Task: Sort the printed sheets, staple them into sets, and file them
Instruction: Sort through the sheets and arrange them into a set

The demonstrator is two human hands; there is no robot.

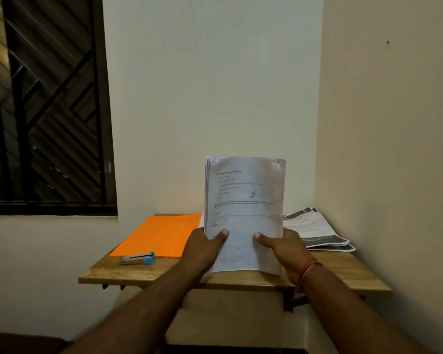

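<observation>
Both bare forearms reach forward from the bottom edge, angled inward toward the middle. The left grip [205, 247] and the right grip [283, 247] clasp the lower sides of an upright stack of sheets [243, 200], each thumb laid flat across its front, the fingers hidden behind.

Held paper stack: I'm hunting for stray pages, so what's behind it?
Beside the stack, an orange folder and a printed pile show on the table; anything directly behind it is hidden.

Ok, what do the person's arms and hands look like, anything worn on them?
Both forearms are bare, no sleeves in view. The right hand has a red thread band round its wrist; the left hand and wrist wear nothing visible.
</observation>
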